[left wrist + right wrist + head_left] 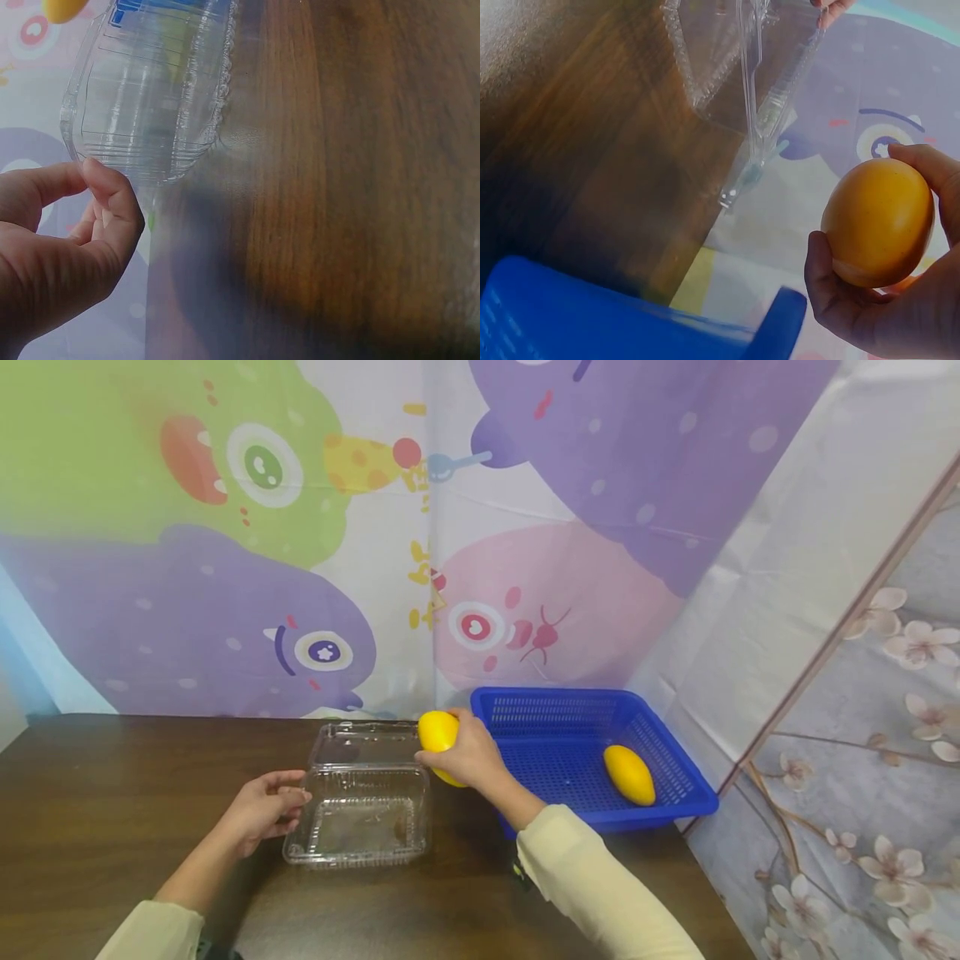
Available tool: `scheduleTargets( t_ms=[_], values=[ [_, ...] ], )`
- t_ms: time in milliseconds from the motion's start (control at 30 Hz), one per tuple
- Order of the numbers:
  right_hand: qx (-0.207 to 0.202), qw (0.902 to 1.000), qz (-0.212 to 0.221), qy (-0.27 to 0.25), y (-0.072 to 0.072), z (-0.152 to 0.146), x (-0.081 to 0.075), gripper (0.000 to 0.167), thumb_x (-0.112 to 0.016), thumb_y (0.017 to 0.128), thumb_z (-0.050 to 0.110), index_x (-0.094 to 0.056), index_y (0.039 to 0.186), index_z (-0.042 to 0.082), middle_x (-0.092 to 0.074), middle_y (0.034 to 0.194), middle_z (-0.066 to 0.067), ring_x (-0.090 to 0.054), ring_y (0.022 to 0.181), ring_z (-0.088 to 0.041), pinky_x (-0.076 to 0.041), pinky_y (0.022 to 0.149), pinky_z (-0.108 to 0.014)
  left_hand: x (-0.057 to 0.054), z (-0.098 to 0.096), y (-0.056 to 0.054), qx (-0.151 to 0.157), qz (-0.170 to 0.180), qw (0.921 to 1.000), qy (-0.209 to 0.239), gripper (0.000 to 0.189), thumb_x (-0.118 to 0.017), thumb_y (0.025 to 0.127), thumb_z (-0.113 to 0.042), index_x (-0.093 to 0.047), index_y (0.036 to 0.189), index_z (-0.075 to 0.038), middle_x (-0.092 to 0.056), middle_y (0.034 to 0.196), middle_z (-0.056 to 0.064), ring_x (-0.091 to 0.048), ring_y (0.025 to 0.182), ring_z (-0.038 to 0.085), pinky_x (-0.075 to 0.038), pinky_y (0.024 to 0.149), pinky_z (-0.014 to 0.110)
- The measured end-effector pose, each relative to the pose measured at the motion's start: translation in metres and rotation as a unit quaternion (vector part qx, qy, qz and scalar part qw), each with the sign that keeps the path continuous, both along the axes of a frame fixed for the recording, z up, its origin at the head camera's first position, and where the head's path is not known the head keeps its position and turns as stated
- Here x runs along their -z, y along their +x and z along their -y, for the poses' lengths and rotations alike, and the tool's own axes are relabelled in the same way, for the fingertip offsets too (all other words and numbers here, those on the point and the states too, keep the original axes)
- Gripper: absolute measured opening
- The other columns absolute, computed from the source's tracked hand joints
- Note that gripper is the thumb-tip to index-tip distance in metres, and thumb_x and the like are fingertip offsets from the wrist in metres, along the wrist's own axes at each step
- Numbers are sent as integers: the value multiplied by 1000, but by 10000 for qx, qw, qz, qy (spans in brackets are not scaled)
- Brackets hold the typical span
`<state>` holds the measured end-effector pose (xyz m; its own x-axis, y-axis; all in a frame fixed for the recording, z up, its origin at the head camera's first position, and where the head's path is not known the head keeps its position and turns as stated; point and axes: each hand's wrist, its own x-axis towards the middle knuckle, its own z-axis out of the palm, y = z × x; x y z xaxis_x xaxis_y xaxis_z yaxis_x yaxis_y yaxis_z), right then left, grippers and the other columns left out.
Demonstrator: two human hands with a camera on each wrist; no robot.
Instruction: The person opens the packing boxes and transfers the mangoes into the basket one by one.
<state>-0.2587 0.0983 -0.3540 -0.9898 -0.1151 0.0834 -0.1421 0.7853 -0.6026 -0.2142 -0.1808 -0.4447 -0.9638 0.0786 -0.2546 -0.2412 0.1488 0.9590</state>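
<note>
A yellow mango point(438, 732) is in my right hand point(474, 752), held between thumb and fingers in the air by the basket's left side. The right wrist view shows the same mango point(880, 223) end-on. On the table an empty clear plastic clamshell box point(360, 858) stands with its lid point(367, 745) folded back toward the wall. My left hand point(264, 810) pinches the box's left rim between thumb and forefinger, as the left wrist view shows at the box corner point(75, 146). A second mango point(630, 775) lies in the blue basket point(555, 695), towards its right end.
The brown wooden table point(135, 827) ends at a wall covering point(390, 668) printed with cartoon animals. On the right is a flower-patterned panel point(862, 777) against the table's edge. The basket's raised wall stands close to my right forearm.
</note>
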Motion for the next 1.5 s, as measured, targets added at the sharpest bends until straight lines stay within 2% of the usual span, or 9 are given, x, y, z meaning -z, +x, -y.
scheduleTargets(
  t_ms=[433, 1500],
  values=[
    [142, 9999, 7, -94, -2, -11, -3, 81, -80, 67, 37, -42, 132, 6, -56, 114, -17, -55, 94, -29, -50, 77, -40, 0, 0, 1, 43, -45, 10000, 8, 57, -54, 92, -10, -27, 139, 7, -57, 94, 1, -53, 76, 11, -54, 65, 25],
    [409, 9991, -132, 3, -4, -44, -6, 82, -79, 68, 37, -42, 133, 4, -56, 116, -19, -55, 94, -30, -51, 79, -42, -2, -1, 2, 54, -89, 9999, 60, 57, -53, 91, -9, -27, 138, 7, -56, 88, -4, -54, 74, 9, -53, 65, 24]
  ],
)
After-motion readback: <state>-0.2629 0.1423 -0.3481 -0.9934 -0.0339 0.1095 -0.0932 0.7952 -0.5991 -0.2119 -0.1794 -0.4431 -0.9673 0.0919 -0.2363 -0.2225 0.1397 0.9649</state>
